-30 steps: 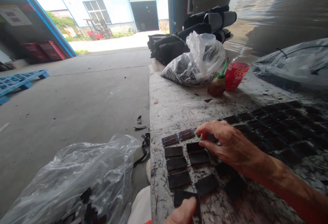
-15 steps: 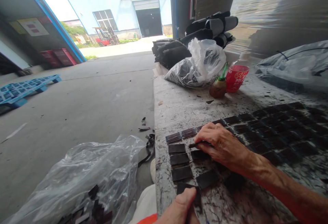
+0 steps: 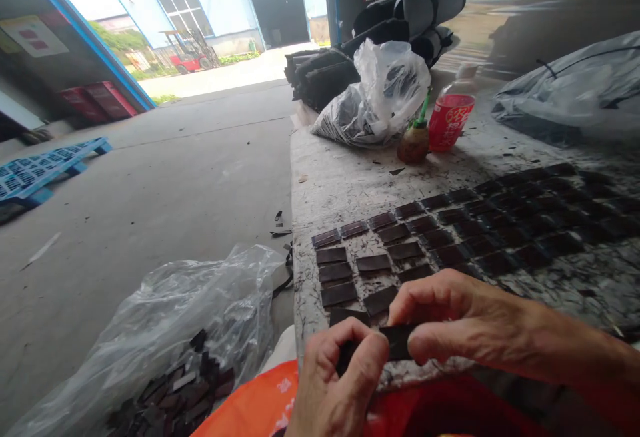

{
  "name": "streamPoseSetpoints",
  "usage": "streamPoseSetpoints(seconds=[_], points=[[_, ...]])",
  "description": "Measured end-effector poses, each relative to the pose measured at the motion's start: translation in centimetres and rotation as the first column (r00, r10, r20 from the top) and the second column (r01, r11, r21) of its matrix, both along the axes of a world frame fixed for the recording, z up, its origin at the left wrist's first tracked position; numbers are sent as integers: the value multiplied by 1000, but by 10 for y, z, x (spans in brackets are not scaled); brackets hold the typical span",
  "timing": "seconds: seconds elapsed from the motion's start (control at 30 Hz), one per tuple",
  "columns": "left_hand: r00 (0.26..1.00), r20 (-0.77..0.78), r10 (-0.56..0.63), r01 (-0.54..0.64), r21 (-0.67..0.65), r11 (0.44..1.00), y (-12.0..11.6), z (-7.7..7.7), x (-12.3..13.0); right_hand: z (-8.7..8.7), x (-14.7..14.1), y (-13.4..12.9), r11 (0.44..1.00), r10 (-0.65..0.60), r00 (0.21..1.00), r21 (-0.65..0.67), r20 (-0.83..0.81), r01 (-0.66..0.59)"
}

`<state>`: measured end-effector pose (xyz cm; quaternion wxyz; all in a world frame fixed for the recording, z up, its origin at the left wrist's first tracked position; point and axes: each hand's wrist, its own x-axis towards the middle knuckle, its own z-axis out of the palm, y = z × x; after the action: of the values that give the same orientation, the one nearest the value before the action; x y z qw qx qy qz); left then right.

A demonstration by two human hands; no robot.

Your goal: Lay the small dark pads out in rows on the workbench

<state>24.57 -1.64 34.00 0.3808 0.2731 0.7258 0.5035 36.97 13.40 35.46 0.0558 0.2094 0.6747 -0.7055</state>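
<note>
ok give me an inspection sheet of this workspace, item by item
surface: pale tabletop, littered with dark shreds
job's things: flat black pieces laid in rows, denser toward the right
clutter: plastic bag, green-spouted bottle, red-labelled bottle and black rolls toward the back
hands: right hand pinches a dark strip; left hand at its left end, grip partly hidden
cables: thin dark strand over plastic at far right; cannot tell if a cable
surroundings: blue pallet on the floor, red forklift outside
</note>
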Motion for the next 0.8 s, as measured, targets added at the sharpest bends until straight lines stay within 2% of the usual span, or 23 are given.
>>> streamPoseSetpoints(seconds=[0.1, 0.17, 0.27, 0.37, 0.53, 0.7, 0.8], points=[[986, 149, -79, 84, -26, 996, -1, -8, 10, -7, 13, -5, 988, -54, 998, -147, -17, 51], [965, 235, -114, 115, 10, 993, -3, -18, 19, -12, 22, -8, 978, -116, 993, -178, -16, 111], [953, 291, -89, 78, 49, 996, -9, -33, 34, -21, 37, -18, 957, -203, 979, -211, -2, 198], [954, 297, -44, 31, 50, 998, -17, -42, 48, -31, 47, -33, 933, -238, 970, -269, 42, 240], [965, 261, -22, 22, 2, 1000, -28, -44, 64, -47, 58, -50, 918, -230, 967, -307, 106, 251], [954, 278, -110, 121, -25, 992, -30, -41, 69, -49, 66, -47, 930, -158, 978, -313, 138, 194], [944, 307, -117, 127, -12, 992, -28, -44, 73, -53, 66, -47, 918, -179, 975, -335, 128, 213]])
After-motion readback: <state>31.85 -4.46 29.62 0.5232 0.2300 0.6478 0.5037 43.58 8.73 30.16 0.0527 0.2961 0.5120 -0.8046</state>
